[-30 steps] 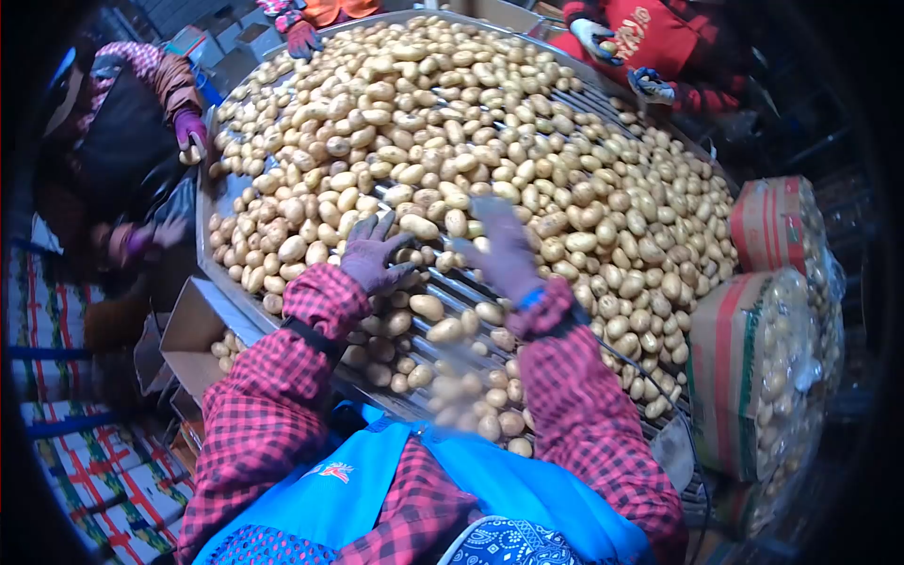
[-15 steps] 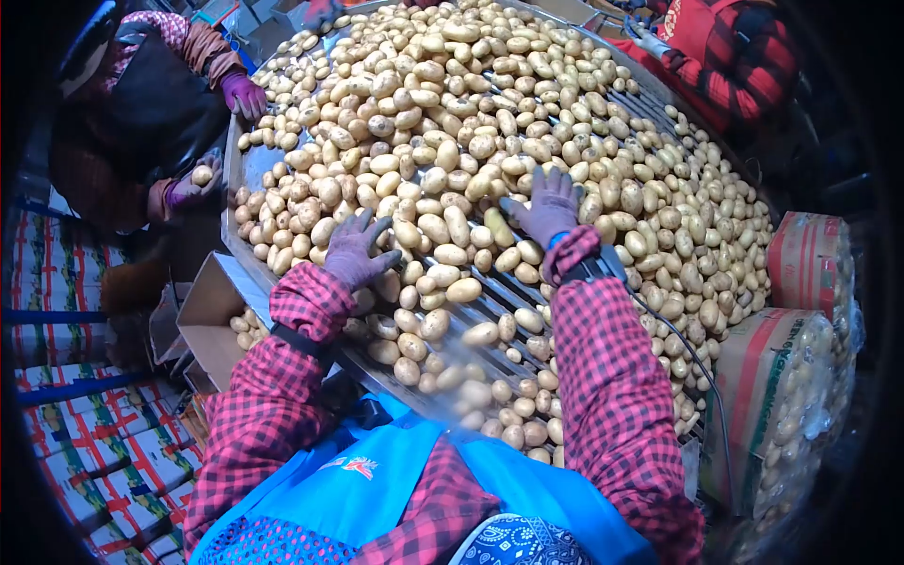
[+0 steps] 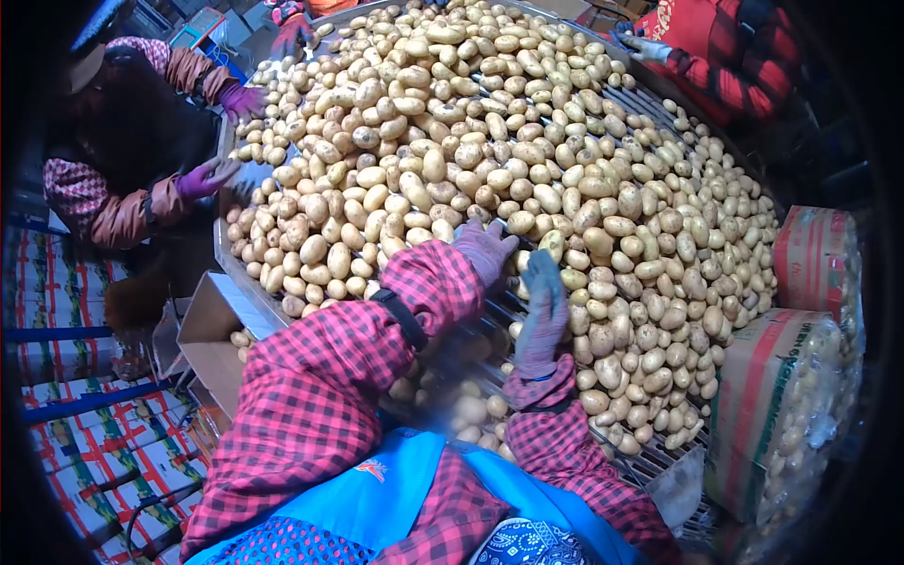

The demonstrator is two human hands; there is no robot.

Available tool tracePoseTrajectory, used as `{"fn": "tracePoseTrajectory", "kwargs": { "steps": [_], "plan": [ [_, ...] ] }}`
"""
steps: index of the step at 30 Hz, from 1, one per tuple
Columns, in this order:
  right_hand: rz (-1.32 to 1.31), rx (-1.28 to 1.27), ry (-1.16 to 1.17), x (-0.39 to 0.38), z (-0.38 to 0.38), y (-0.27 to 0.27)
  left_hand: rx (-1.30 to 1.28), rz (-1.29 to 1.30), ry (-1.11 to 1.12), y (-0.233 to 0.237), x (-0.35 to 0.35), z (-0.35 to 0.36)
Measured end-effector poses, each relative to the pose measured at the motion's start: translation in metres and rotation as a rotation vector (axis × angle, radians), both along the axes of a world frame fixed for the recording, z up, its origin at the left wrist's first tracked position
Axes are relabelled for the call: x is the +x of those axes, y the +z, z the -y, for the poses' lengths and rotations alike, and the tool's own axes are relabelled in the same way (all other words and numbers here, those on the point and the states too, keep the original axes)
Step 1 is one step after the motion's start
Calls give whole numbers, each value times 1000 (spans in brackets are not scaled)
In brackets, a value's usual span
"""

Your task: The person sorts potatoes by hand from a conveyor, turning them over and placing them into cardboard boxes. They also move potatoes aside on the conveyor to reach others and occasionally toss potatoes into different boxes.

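Observation:
A large heap of pale potatoes (image 3: 603,198) covers a slatted metal sorting table (image 3: 642,105) in front of me. My left hand (image 3: 485,252), in a purple glove, reaches across to the middle with its fingers apart against the near potatoes. Just right of it, my right hand (image 3: 542,315) is held edge-on, its gloved fingers stretched out beside the potatoes. I see no potato held in either hand. Between my forearms, some potatoes near the table's front are partly hidden and blurred.
A co-worker's purple gloves (image 3: 202,179) are at the table's left edge. Another gloved hand (image 3: 294,34) is at the far left, and a red-sleeved person (image 3: 725,71) stands far right. An open cardboard box (image 3: 212,325) stands left; potato cartons (image 3: 758,395) stand right, printed boxes (image 3: 104,461) lower left.
My left hand has moved right to the middle, and my right hand has come down and nearer me. Potatoes have shifted around them. The left co-worker's lower hand no longer shows a potato.

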State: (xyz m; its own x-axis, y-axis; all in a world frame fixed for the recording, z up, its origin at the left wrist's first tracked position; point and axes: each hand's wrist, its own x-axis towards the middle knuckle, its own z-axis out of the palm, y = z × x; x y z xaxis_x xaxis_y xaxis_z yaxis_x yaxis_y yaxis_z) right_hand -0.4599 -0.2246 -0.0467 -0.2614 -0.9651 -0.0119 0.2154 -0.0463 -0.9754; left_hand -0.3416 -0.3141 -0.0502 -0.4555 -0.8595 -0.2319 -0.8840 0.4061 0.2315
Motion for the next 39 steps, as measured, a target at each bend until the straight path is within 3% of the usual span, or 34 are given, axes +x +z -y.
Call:
{"fn": "tracePoseTrajectory", "kwargs": {
  "steps": [5, 7, 9, 12, 13, 15, 17, 21, 24, 25, 27, 29, 31, 32, 34, 36, 39],
  "plan": [
    [-34, -30, 79, 9, -5, -9, 121, 47, 5, 0, 10, 29],
    [-36, -9, 96, 7, -5, -5, 338, 76, 4, 19, 9, 33],
    [69, 63, 10, 6, -4, -1, 323, 11, 22, 30, 18, 25],
    [140, 97, -46, 4, -2, 5, 503, -751, 238, 13, 42, 11],
    [143, 159, -46, 1, -3, 5, 695, -997, 363, 11, 46, 7],
    [230, 126, -59, 2, -4, -10, 839, -1220, 496, 19, 64, -5],
    [291, 133, 7, 2, -4, -15, 1054, -1769, 463, 36, 66, -25],
    [351, 202, 11, 5, -4, 0, 1140, -2132, 371, 58, 68, -41],
    [375, 221, 35, 7, -6, 3, 953, -1911, 692, 28, 85, -29],
    [384, 228, 39, 7, -6, 1, 953, -1906, 693, 29, 82, -22],
    [380, 165, 54, 8, -7, -12, 480, -1167, 552, 30, 69, -6],
    [412, 185, 47, 8, -7, -11, 401, -1109, 513, 24, 47, 10],
    [445, 203, 41, 7, -6, -11, -49, -517, 233, 34, 25, 26],
    [414, 190, 46, 8, -6, -12, -49, -515, 230, 30, 17, 35],
    [381, 181, 50, 7, -6, -8, -157, 0, 65, 16, 3, 52],
    [244, 161, 59, 5, -8, 0, -146, 77, 107, 9, -11, 62],
    [316, 243, 90, 2, -10, 4, 6, 255, 159, 11, -14, 81]
  ]
}}
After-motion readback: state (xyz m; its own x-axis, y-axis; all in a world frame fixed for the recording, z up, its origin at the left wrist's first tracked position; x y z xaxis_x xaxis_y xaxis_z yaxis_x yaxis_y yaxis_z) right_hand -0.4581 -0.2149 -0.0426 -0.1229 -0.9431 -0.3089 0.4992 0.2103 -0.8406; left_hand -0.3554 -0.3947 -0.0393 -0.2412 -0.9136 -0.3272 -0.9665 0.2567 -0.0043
